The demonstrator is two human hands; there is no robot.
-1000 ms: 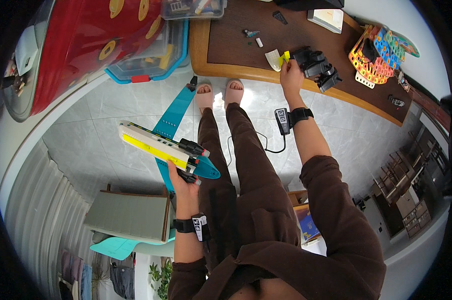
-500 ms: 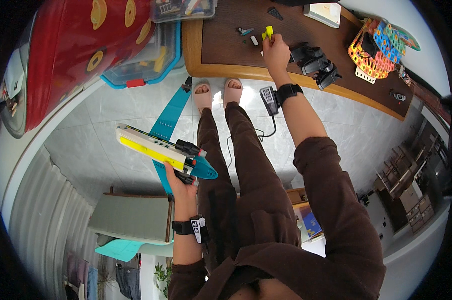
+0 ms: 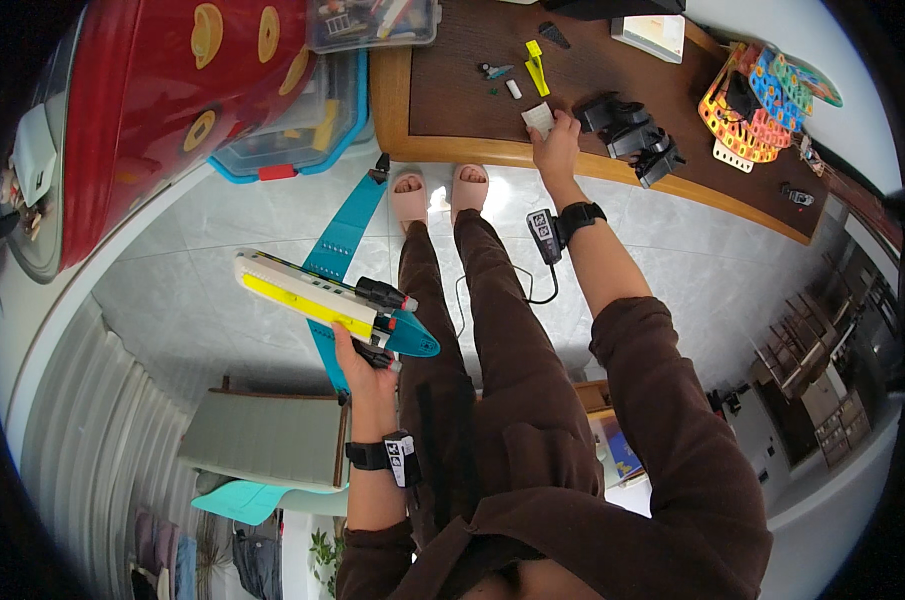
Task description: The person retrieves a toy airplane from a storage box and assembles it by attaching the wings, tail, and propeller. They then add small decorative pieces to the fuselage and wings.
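My left hand point(image 3: 364, 358) grips a toy brick airplane point(image 3: 322, 295) with a white and yellow fuselage and teal wings, held out over the floor beside my left leg. My right hand point(image 3: 552, 145) reaches forward to the near edge of the brown wooden table point(image 3: 452, 90), with its fingers closed on a small white piece point(image 3: 538, 119). Just beyond lie a yellow piece point(image 3: 535, 64), a small white piece point(image 3: 513, 88) and a small grey-teal piece point(image 3: 493, 70). Black brick assemblies point(image 3: 632, 135) sit right of the hand.
A red bin point(image 3: 162, 90) and a blue-rimmed clear box point(image 3: 292, 130) of parts stand at the left. A colourful multi-coloured brick build point(image 3: 762, 100) lies on the table's right. A clear parts tray point(image 3: 372, 22) sits at the top. My sandalled feet point(image 3: 440, 192) rest on a tiled floor.
My right hand pulled back from the yellow piece farther on the table to the near edge and now holds a small white piece. The left hand keeps the airplane steady.
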